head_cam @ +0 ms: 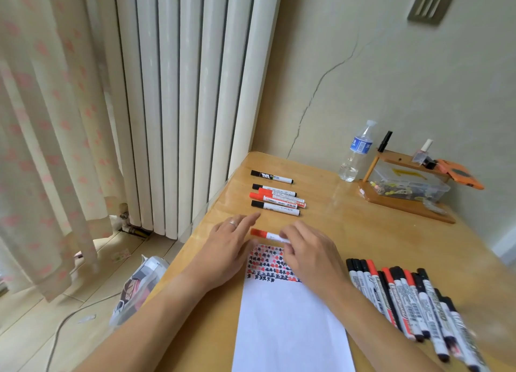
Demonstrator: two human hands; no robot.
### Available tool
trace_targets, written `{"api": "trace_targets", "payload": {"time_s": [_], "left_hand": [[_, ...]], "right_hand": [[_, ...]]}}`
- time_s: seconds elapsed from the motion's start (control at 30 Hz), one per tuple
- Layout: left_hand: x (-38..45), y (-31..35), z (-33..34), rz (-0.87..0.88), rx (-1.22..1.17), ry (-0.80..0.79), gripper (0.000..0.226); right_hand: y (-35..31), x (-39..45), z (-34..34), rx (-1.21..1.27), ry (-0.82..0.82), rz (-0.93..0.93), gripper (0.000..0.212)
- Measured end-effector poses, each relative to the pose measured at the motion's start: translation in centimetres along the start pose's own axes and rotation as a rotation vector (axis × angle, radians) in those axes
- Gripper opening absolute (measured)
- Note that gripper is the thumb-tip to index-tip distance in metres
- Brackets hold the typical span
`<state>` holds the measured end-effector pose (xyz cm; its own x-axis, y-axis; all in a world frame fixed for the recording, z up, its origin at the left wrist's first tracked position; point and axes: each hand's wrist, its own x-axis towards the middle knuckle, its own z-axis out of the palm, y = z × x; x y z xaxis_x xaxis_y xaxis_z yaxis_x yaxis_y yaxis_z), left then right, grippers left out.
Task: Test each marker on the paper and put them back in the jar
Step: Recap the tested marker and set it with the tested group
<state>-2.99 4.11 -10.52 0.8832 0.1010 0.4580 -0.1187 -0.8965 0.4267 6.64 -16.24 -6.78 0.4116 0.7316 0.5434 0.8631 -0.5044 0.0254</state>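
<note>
Right hand (pixel 310 248) at frame centre, fingers curled round the white barrel of a red-capped marker (pixel 266 234) — pinching its right end. Marker lies near-horizontal, long axis left-right across the frame, cap end pointing left, tilted slightly down to the right; whether it touches the counter (pixel 349 232) cannot be told. Left hand (pixel 229 246) just left of it, fingers straight and relaxed, holding nothing, a ring (pixel 232 223) on one finger; it rests at the upper left corner of the paper (pixel 290 315).

Paper is a white sheet running from centre to the bottom edge, its top covered in rows of small red and black marks (pixel 268 262). Right of the paper, lower right of frame — a row of capped markers (pixel 405 299), red and black caps pointing up-frame, long axes slanting toward the lower right. Above the hands, five more markers (pixel 276 197) lie side by side, long axes left-right, caps to the left.

Counter is pale wood. At its far right: a water bottle (pixel 356 151), a wooden rack (pixel 405 201) holding a clear plastic box (pixel 410 186). Behind, a white ribbed radiator (pixel 190 92), cracked beige wall (pixel 349 64), patterned curtain (pixel 50 120) at left, floor (pixel 42 329) at lower left.
</note>
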Motion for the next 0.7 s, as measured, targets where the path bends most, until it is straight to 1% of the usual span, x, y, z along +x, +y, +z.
{"api": "trace_targets", "payload": {"time_s": [0.07,0.17,0.23,0.3,0.33,0.4,0.47,0.6,0.7], "left_hand": [[0.0,0.7,0.2,0.116,0.035,-0.032,0.042],[-0.2,2.0,0.3,0.234,0.045,-0.091,0.026],[-0.6,2.8,0.5,0.284,0.058,-0.1,0.027],[-1.0,3.4,0.6,0.307,0.068,-0.107,0.034],[-1.2,3.6,0.7,0.317,0.065,-0.111,0.036],[-1.3,3.9,0.9,0.33,0.06,-0.118,0.037],[-1.3,3.8,1.0,0.329,0.052,-0.112,0.036],[-1.3,3.9,0.9,0.354,0.055,-0.1,0.026],[-1.3,3.9,1.0,0.361,0.044,-0.105,0.022]], "right_hand": [[-1.0,-2.0,-1.2,0.019,-0.005,0.029,0.023],[-1.6,-4.2,-1.7,0.03,0.0,0.082,0.028],[-2.1,-5.3,-1.7,0.026,0.036,0.103,0.026],[-2.5,-6.0,-1.5,0.016,0.082,0.085,0.012],[-2.7,-6.2,-1.3,0.015,0.088,0.072,0.008],[-2.8,-6.5,-0.8,-0.002,0.075,0.038,0.014],[-2.8,-6.6,-0.5,-0.014,0.059,0.027,0.015],[-3.1,-6.8,-0.7,0.084,-0.025,0.116,0.015],[-3.4,-7.0,-0.5,0.125,-0.095,0.151,0.021]]}}
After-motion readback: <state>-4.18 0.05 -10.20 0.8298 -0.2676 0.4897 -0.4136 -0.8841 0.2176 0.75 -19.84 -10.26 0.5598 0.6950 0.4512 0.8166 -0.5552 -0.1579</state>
